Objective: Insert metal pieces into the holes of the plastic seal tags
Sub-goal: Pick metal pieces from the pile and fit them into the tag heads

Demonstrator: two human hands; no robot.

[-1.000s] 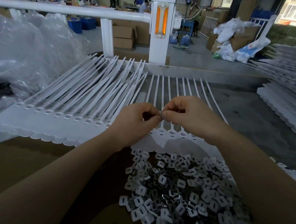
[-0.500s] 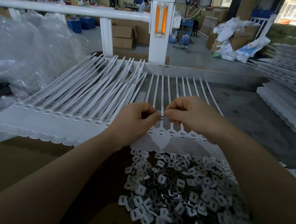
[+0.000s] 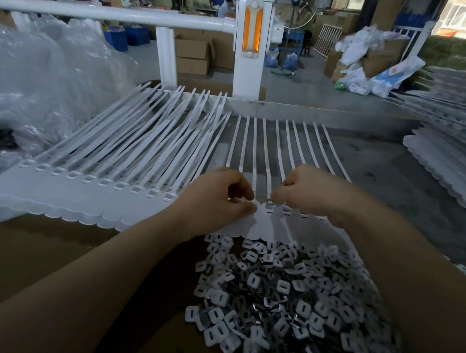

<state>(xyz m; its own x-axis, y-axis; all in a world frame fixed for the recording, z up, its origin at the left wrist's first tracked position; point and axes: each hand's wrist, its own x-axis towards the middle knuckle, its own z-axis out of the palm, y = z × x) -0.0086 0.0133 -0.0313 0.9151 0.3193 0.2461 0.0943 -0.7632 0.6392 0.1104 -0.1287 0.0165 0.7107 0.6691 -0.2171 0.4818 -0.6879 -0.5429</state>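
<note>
A sheet of joined white plastic seal tags (image 3: 264, 225) lies in front of me, its strips running away across the table. My right hand (image 3: 307, 190) pinches a small metal piece (image 3: 269, 201) at the hole of one tag head. My left hand (image 3: 218, 197), fingers curled, presses down on the tag heads just left of that hole; I cannot see anything inside it. A heap of small metal and white plastic pieces (image 3: 285, 301) fills the cardboard box below my forearms.
More seal tag sheets (image 3: 97, 180) overlap to the left. Stacks of tag sheets (image 3: 451, 169) stand at the right. Crumpled clear plastic bags (image 3: 36, 77) lie at far left. A white railing post (image 3: 249, 44) rises behind the grey table (image 3: 383, 173).
Both hands came down from just above the tags onto the tag heads. The metal piece, held between both hands before, is now only in my right fingertips at a tag hole.
</note>
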